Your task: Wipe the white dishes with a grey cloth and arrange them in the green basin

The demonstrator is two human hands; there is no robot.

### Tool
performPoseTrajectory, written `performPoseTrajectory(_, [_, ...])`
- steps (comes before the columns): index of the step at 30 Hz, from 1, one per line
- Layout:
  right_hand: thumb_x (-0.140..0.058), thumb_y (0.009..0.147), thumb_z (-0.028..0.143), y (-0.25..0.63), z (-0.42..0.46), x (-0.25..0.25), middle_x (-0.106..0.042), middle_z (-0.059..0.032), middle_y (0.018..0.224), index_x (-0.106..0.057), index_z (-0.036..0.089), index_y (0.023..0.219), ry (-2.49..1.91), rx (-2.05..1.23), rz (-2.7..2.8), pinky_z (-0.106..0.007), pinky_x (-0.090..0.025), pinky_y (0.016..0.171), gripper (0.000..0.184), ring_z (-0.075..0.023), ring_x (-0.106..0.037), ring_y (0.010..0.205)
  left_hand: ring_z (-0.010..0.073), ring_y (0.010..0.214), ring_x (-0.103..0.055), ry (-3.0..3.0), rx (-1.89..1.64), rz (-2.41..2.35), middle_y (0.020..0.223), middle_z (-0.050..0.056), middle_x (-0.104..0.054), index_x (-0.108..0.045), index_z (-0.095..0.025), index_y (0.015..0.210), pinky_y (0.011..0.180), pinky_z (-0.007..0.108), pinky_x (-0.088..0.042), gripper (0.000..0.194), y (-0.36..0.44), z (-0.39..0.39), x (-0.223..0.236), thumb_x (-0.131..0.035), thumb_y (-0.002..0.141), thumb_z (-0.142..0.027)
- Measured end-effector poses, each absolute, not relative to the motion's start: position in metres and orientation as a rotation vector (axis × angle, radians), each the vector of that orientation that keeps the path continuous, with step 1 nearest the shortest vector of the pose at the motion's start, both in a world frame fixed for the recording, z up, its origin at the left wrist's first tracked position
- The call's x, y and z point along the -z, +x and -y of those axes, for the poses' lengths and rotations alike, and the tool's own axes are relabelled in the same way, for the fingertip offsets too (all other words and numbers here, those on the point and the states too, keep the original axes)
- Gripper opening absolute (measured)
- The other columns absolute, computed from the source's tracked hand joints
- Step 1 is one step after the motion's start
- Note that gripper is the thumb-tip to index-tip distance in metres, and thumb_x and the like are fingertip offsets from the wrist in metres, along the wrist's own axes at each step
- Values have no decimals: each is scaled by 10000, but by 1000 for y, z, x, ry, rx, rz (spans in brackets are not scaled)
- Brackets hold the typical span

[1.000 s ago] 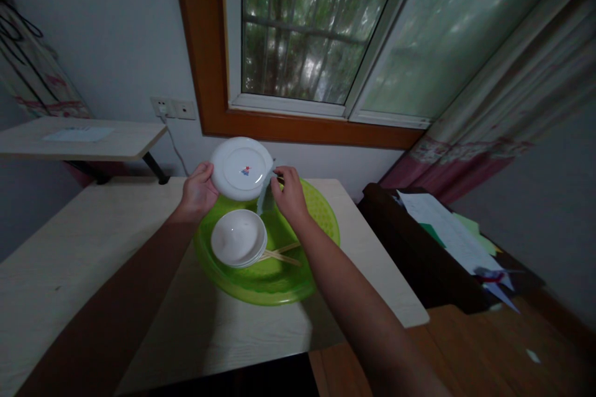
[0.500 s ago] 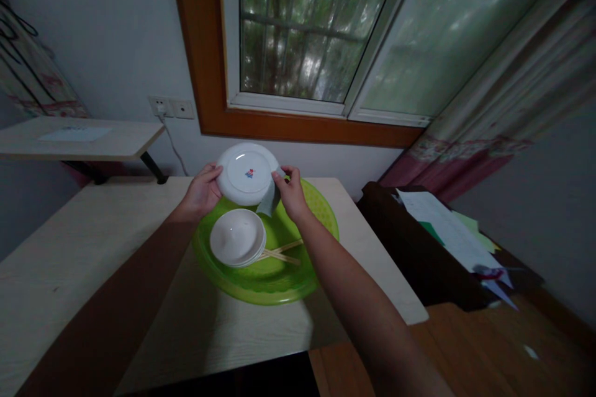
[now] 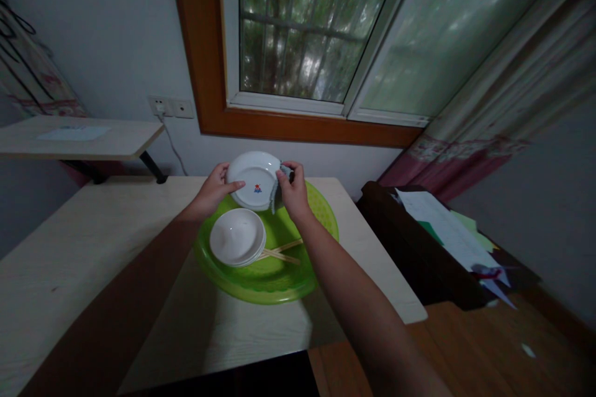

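A white plate (image 3: 251, 177) is raised over the far part of a green basin (image 3: 261, 294), its underside with a small red and blue mark facing me. My left hand (image 3: 216, 189) grips the plate's left rim, thumb across the underside. My right hand (image 3: 292, 189) pinches a grey-green cloth (image 3: 278, 197) against the plate's right rim; the cloth wraps over the edge and hangs a little. Stacked white bowls (image 3: 237, 237) stand in the basin just below the plate. Light wooden chopsticks (image 3: 282, 254) lie crossed beside them.
The basin rests on a pale wooden table (image 3: 69, 279). A small raised shelf (image 3: 84, 142) stands at the table's back left. Behind is a window (image 3: 321, 25) with a brown frame. To the right, papers (image 3: 447, 232) lie on a dark brown piece of furniture (image 3: 414, 248).
The plate has shifted slightly right and toward me, and its tilt has changed. My left thumb has come over onto the underside. My right hand with the cloth has stayed at the right rim.
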State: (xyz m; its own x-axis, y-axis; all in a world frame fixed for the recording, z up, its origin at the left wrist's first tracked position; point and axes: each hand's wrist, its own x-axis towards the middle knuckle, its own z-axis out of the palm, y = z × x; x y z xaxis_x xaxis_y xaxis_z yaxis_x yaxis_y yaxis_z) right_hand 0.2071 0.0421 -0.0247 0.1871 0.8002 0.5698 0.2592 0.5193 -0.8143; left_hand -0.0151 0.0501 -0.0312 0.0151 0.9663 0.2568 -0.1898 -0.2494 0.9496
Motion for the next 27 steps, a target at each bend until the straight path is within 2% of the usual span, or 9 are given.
performPoseTrajectory(4, [-567, 921, 361, 208, -41, 23, -634, -72, 1098, -578, 229, 1072, -1007, -391, 1473, -396, -470, 999, 201, -234, -586, 1056, 257, 1101, -650, 1431, -1371, -1029, 1165, 87, -694, -625, -192, 1120, 982, 385, -501, 618, -13, -48, 31, -907, 570, -197])
performPoseTrajectory(13, [-543, 930, 315, 205, -37, 19, -668, -66, 1009, -602, 226, 995, -993, -344, 1612, -380, -497, 945, 125, -233, -616, 996, 237, 847, -635, 1688, -1248, -1230, 926, 30, -684, -670, -200, 1001, 830, 356, -505, 492, -11, -40, 29, -872, 554, -173])
performPoseTrajectory(17, [-533, 942, 310, 205, -38, 20, -668, -71, 988, -612, 219, 974, -987, -317, 1647, -376, -502, 911, 125, -234, -622, 974, 270, 923, -647, 1791, -1226, -1256, 970, 50, -694, -682, -208, 1029, 910, 395, -494, 500, -8, -38, 28, -858, 565, -149])
performPoseTrajectory(21, [-522, 962, 306, 202, -38, 23, -672, -67, 991, -623, 228, 966, -986, -307, 1735, -383, -505, 923, 127, -231, -620, 977, 314, 1058, -647, 1985, -1174, -1240, 1095, 92, -709, -699, -210, 1088, 1026, 447, -457, 477, -5, -37, 29, -839, 633, -181])
performPoseTrajectory(27, [-527, 988, 309, 196, -33, 23, -678, -76, 1001, -647, 228, 984, -919, -303, 1870, -405, -499, 949, 145, -240, -617, 1000, 328, 1126, -649, 2199, -1123, -1191, 1205, 101, -714, -713, -249, 1150, 1036, 445, -459, 451, -4, -37, 33, -822, 714, -291])
